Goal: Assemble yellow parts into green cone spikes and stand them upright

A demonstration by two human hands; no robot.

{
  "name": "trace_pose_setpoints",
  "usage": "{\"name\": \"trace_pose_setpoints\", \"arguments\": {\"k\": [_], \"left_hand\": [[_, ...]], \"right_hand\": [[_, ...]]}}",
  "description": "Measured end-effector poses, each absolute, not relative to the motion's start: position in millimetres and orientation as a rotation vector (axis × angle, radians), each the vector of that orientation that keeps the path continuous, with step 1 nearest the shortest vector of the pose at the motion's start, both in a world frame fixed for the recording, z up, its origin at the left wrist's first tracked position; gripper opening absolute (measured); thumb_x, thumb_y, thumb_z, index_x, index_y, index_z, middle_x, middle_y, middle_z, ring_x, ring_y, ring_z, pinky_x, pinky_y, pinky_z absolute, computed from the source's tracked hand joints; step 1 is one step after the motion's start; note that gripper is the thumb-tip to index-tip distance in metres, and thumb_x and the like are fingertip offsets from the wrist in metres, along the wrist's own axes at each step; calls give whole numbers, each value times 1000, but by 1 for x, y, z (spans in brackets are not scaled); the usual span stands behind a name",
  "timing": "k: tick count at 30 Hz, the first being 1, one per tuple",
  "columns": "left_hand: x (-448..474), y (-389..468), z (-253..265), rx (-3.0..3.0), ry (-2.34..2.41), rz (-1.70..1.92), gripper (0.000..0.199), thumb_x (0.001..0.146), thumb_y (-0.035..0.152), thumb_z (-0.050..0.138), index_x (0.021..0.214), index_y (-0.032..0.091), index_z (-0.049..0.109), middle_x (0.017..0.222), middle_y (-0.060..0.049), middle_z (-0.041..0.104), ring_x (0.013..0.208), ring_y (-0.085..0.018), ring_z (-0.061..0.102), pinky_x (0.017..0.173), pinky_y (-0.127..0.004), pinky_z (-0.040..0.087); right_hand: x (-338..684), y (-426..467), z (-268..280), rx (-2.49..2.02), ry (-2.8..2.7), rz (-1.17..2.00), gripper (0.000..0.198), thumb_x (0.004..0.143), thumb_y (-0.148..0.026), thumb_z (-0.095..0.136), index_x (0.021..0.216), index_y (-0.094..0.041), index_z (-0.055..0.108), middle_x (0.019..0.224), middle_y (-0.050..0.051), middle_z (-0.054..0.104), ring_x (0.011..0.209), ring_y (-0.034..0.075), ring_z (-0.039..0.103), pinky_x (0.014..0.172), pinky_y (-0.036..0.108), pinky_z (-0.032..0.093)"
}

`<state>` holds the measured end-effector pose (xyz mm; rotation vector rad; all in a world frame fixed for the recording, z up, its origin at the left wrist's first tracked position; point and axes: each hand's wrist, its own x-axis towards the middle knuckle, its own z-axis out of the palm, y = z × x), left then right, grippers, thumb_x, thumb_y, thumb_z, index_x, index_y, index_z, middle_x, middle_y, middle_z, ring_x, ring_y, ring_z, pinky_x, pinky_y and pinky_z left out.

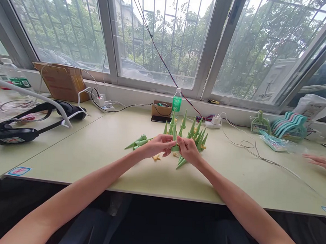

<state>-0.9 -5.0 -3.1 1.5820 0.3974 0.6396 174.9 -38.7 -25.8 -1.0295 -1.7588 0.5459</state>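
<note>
Loose green cones (135, 142) are laid front-left of the bottle (177, 102). By the closed fingers of the left hand (161, 145), an upright cone (175, 132) is gripped before the bottle. The right hand's (188, 150) fingers are pinched alongside; any held part is hidden.

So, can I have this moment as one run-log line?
left hand: at upright green cone | right hand: beside same cone | grip: unclear | near left hand: yellow piece | behind: green-labelled bottle
</note>
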Motion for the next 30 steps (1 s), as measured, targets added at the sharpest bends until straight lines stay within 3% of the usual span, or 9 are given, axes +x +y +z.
{"name": "trace_pose_setpoints", "arguments": {"k": [9, 18, 25, 30], "left_hand": [[1, 0, -12, 1733, 448, 749, 36, 85, 44, 65, 97, 10, 62, 60, 2, 52, 49, -9, 50, 44, -21, 41], [2, -2, -14, 1856, 508, 825, 32, 86, 45, 64, 90, 14, 57, 51, 7, 46, 43, -8, 47, 45, -21, 42], [6, 0, -21, 2097, 575, 1010, 30, 88, 44, 60, 80, 15, 55, 83, -1, 45, 59, -7, 51, 41, -17, 40], [5, -4, -18, 2305, 562, 1094, 26, 91, 38, 56, 78, 15, 56, 87, -3, 46, 70, -10, 49, 50, -17, 45]], "right_hand": [[176, -35, -29, -1044, -1749, 562, 61, 90, -71, 34, 57, -21, 37, 42, -4, 37, 41, 8, 31, 41, 24, 23], [174, -32, -33, -1049, -1708, 604, 60, 90, -71, 35, 56, -21, 37, 41, -4, 37, 40, 8, 32, 40, 23, 25], [172, -29, -35, -1097, -1621, 624, 63, 91, -68, 34, 49, -22, 32, 37, -3, 34, 36, 8, 31, 38, 24, 25], [171, -28, -35, -1100, -1591, 683, 63, 92, -63, 37, 44, -22, 33, 35, -2, 36, 34, 8, 32, 36, 24, 27]]}}
